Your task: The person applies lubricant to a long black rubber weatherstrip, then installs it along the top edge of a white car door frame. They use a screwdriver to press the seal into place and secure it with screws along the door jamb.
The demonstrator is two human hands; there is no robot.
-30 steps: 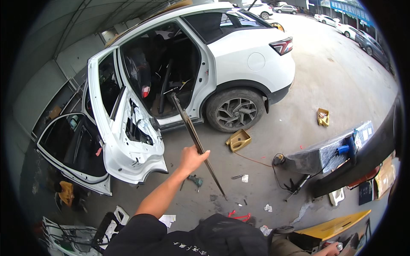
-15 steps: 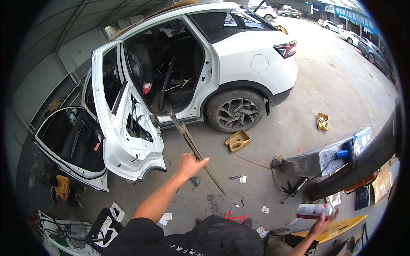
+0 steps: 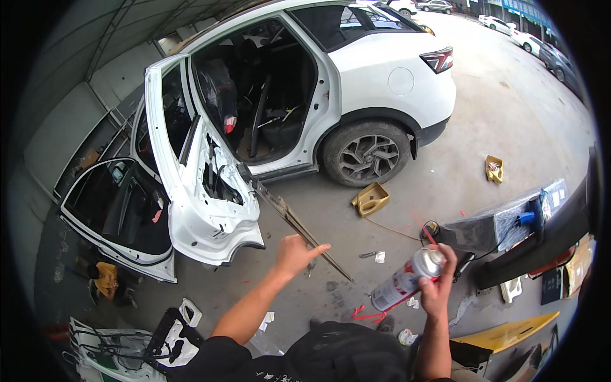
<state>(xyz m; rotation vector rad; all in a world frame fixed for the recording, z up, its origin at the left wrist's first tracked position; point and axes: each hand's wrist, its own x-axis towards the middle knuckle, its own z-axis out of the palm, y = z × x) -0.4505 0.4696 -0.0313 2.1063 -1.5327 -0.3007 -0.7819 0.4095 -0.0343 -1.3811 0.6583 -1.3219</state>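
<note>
The long narrow strip (image 3: 285,211) and the spray can (image 3: 396,290) are both in hand, and the rear door (image 3: 197,239) stands open with its inner frame bare — that much is done. No spray shows; what is left I cannot tell. The left hand (image 3: 298,256) is closed around the strip, which runs from eleven to four o'clock through its grip. The right hand (image 3: 439,280) curls around the can — the strip's lower end lies toward nine o'clock from it, apart.
</note>
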